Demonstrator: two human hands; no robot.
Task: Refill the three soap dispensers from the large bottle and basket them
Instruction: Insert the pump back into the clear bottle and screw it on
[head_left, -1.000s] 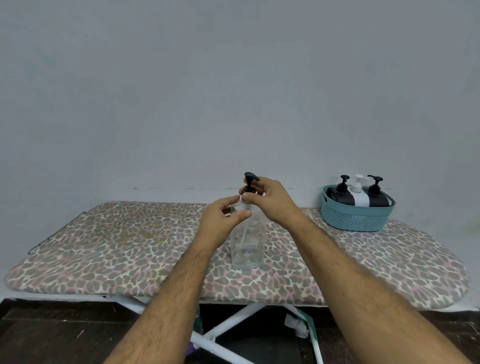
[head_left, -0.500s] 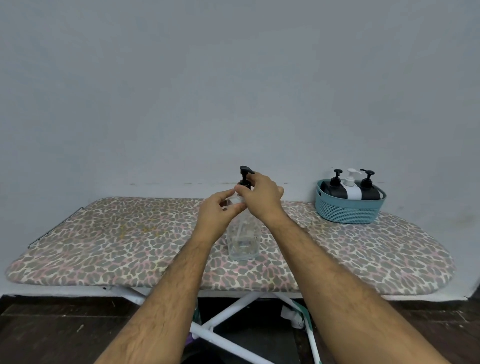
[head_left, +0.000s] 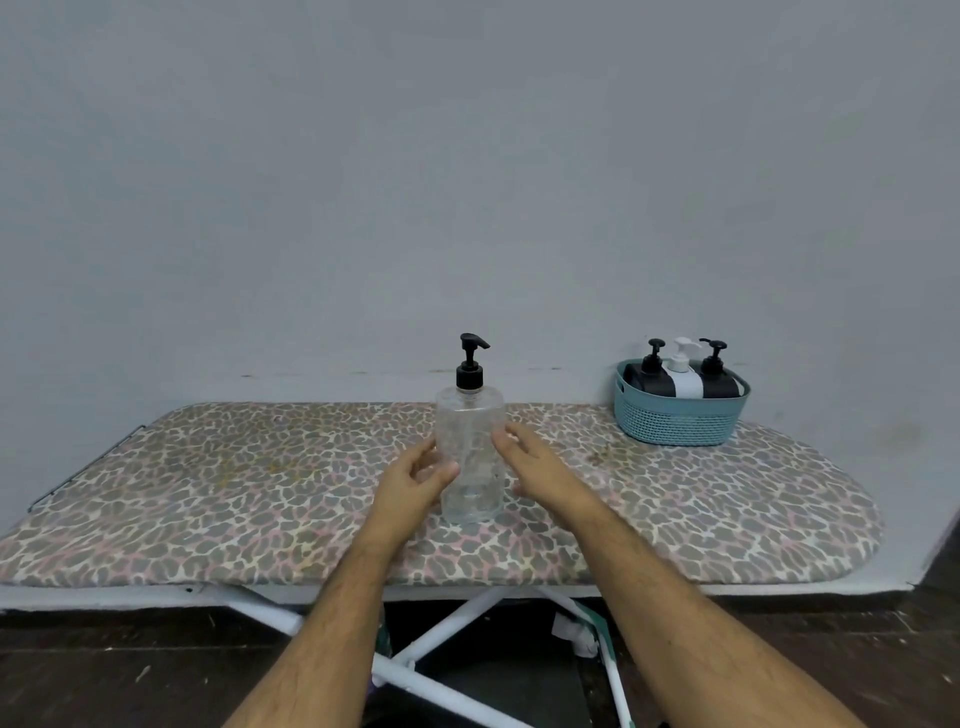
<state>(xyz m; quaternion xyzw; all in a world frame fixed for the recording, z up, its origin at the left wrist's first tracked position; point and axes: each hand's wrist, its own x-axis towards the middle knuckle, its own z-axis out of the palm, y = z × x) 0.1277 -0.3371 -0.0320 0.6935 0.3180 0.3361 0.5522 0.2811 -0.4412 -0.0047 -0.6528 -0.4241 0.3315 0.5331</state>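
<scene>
Head view looks across an ironing board (head_left: 218, 483) with a leopard-print cover, set against a plain grey wall. A large clear bottle (head_left: 470, 457) with a black pump top (head_left: 470, 364) stands upright near the middle of the board, and I use it as my landmark. Half a second ago both hands were up at the pump, the right one wrapped round the collar and the left pinching the neck. Now both have dropped to the bottle's lower body. The left hand (head_left: 415, 480) sits on the bottle's left side, its fingers (head_left: 444, 474) loosely curled, with the thumb touching or nearly touching the plastic. The right hand (head_left: 537, 465) is just to the bottle's right, fingers spread wide and apart from the surface, gripping nothing. The pump top now stands fully in view, its spout pointing right.

Far to the right of the bottle and a little behind it, a teal woven basket (head_left: 675, 421) rests on the board's rounded end. Three dispensers stand in it: a black dispenser (head_left: 647, 379) on the left, a white dispenser (head_left: 684, 379) in the middle, and a second black dispenser (head_left: 719, 382) on the right.

No label, brand or writing is readable on the bottle, the dispensers or the basket. Below the bottle, the board's white crossed legs (head_left: 447, 623) show against a dark floor.
</scene>
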